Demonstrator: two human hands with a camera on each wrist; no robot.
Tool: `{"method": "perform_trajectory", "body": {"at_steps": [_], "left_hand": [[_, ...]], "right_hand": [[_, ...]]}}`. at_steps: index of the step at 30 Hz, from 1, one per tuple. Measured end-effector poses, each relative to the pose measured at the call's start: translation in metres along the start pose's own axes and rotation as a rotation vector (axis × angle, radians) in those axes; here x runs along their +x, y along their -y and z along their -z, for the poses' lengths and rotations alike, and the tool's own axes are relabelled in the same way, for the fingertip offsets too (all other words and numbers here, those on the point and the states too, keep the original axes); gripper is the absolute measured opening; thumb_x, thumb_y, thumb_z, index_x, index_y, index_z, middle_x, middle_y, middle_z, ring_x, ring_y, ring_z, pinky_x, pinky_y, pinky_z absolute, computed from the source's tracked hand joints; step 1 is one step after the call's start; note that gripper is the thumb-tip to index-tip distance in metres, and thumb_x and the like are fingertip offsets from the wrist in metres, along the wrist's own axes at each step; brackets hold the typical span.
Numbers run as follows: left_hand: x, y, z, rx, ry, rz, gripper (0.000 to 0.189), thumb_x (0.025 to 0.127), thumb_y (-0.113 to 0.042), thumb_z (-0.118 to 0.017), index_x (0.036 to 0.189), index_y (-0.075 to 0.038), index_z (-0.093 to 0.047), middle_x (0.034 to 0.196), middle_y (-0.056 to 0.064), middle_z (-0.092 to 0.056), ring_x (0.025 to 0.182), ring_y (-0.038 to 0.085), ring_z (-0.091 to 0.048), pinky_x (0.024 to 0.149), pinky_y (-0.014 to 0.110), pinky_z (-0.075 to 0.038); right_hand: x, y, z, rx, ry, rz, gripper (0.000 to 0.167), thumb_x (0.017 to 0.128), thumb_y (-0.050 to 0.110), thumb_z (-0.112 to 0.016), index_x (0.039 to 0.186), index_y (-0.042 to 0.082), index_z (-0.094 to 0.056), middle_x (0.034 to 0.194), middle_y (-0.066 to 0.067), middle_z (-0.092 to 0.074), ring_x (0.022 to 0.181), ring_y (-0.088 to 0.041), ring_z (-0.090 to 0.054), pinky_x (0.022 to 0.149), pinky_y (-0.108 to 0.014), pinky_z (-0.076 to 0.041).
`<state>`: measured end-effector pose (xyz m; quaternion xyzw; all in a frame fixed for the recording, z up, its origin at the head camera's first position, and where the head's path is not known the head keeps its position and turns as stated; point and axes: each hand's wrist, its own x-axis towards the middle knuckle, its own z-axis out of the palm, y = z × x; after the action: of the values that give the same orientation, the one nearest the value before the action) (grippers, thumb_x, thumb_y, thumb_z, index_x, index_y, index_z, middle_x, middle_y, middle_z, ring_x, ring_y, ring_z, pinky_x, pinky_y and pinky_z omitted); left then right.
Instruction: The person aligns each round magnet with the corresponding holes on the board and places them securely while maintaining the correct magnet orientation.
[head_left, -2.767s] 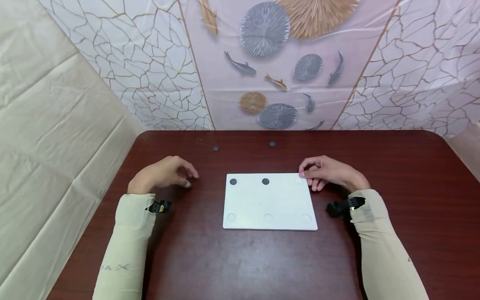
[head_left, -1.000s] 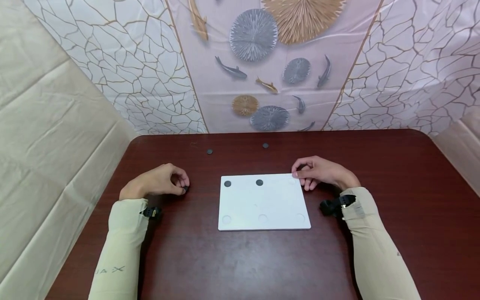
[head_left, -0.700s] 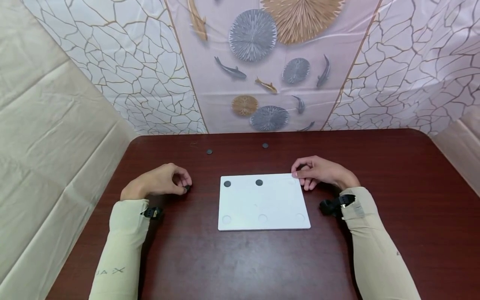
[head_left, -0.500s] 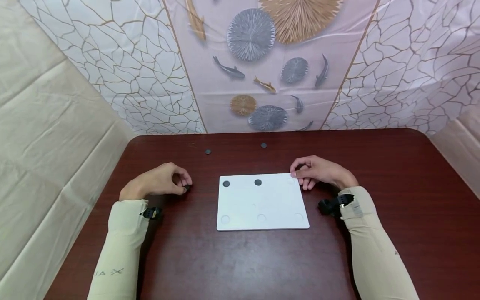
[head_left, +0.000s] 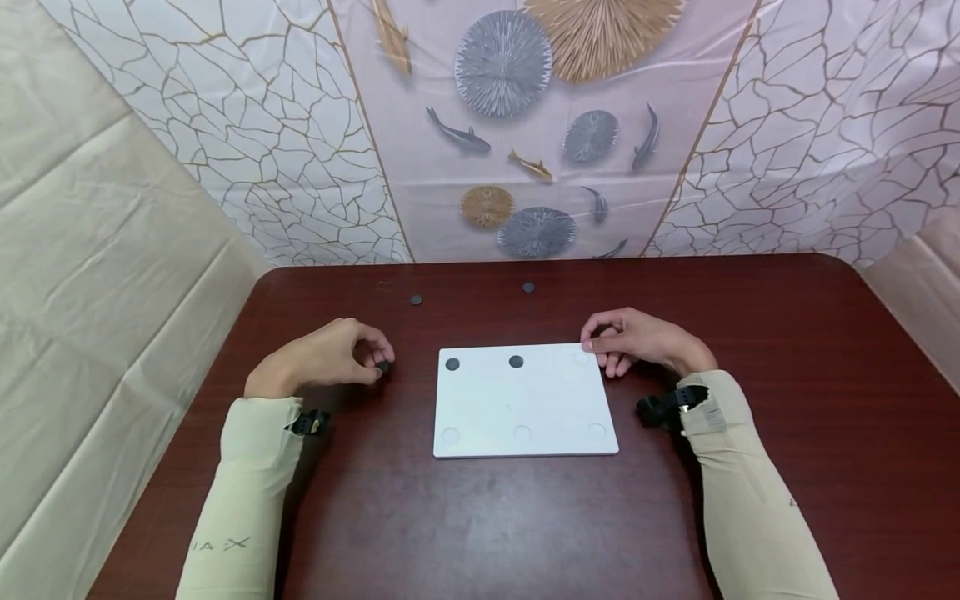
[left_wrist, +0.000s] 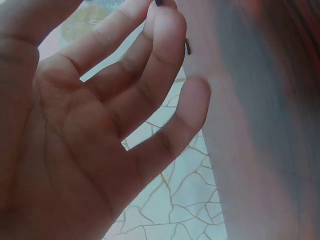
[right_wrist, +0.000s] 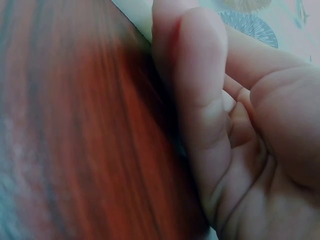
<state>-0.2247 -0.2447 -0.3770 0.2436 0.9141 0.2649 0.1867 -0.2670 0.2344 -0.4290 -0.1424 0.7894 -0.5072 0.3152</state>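
Observation:
My left hand (head_left: 322,360) pinches a small dark disc (head_left: 383,366) between thumb and fingertips, left of a white rectangular board (head_left: 525,408). In the left wrist view just a dark sliver of that disc (left_wrist: 159,2) shows at the fingertips. The board has shallow round recesses; dark discs fill the far left recess (head_left: 452,364) and the far middle one (head_left: 516,362). At the board's far right corner my right hand (head_left: 648,340) grips the edge, thumb on top, beside a bare recess. Three bare recesses line the near edge. The right wrist view shows the curled fingers (right_wrist: 200,75) close up.
Two loose dark discs lie beyond the board, one left (head_left: 416,300) and one nearer the middle (head_left: 528,287). All stands on a dark red-brown wooden table (head_left: 480,525). Patterned cloth (head_left: 525,150) hangs behind its far edge, pale cloth (head_left: 112,250) at the left.
My left hand's fingers, apart at first, have closed on a disc, and the hand has moved slightly toward the board. The right hand keeps its hold. The whole head view has shifted a little.

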Motion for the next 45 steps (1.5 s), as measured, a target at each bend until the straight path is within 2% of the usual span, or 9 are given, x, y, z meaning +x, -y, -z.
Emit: {"method": "perform_trajectory", "body": {"at_steps": [11,23,45], "left_hand": [[0.002,-0.015,-0.002,0.03,-0.013,-0.046,0.018,0.086,-0.004,-0.073,0.102,-0.01,-0.078,0.083,-0.005,-0.068,0.078,0.014,-0.063,0.073,0.03,-0.054],[0.009,-0.022,-0.005,0.071,-0.048,-0.082,0.024,0.088,-0.001,-0.07,0.109,-0.008,-0.078,0.092,-0.002,-0.07,0.082,0.015,-0.062,0.074,0.032,-0.054],[0.014,-0.034,-0.015,0.046,-0.078,-0.139,0.02,0.092,-0.006,-0.075,0.111,-0.007,-0.077,0.102,-0.002,-0.073,0.084,0.009,-0.067,0.076,0.031,-0.058]], "right_hand": [[0.0,0.002,-0.001,0.014,-0.001,-0.01,0.027,0.104,0.014,-0.068,0.119,-0.008,-0.061,0.073,-0.008,-0.065,0.063,-0.018,-0.069,0.059,-0.029,-0.06],[-0.001,0.001,0.0,0.019,-0.007,-0.016,0.028,0.104,0.014,-0.068,0.12,-0.008,-0.061,0.073,-0.008,-0.065,0.063,-0.018,-0.069,0.059,-0.029,-0.06],[0.001,-0.001,0.001,0.023,0.003,-0.005,0.027,0.104,0.015,-0.068,0.12,-0.006,-0.062,0.073,-0.006,-0.065,0.064,-0.018,-0.071,0.059,-0.03,-0.06]]}}
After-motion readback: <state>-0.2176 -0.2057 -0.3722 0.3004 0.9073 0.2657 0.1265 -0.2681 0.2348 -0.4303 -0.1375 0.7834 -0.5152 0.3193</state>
